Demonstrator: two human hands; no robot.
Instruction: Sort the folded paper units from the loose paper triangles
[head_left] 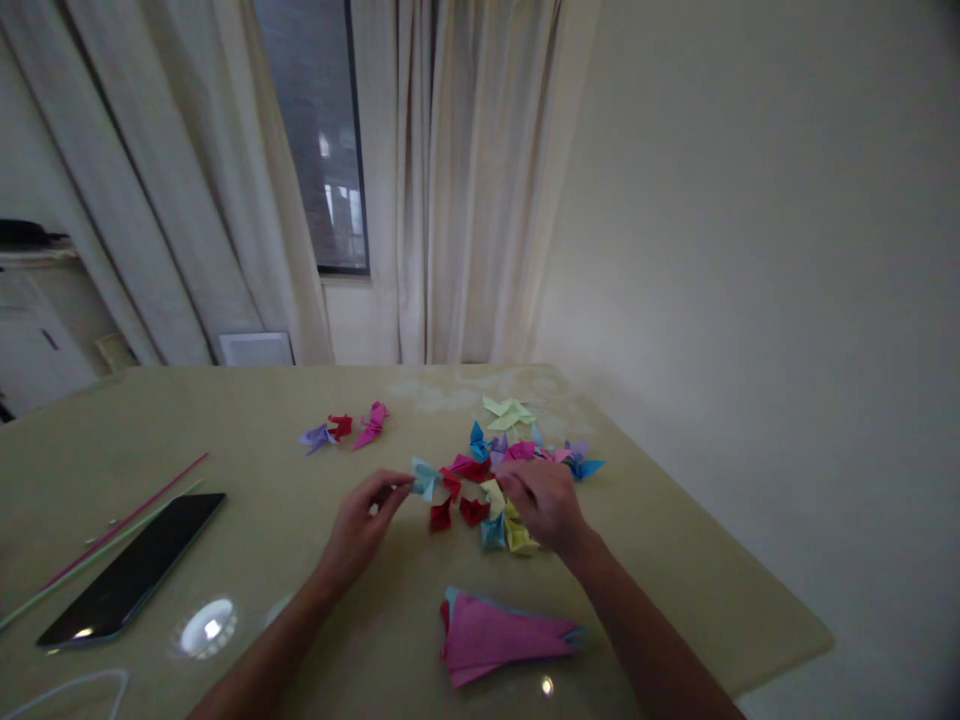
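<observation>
My left hand pinches a light blue origami crane between thumb and fingertips, just above the table. My right hand is closed, its fingertips over the heap of folded paper; whatever sits in them is hidden. Beneath and around the hands lie red folded papers, a yellow one, a teal one and several pink, purple and blue pieces. Nearer to me rests a stack of pink folded paper with blue and red edges showing.
Beyond my left hand are a purple crane, a red piece and a pink one. A dark phone-like slab lies left beside a pink thin stick and a green one. The wall borders the table's right edge.
</observation>
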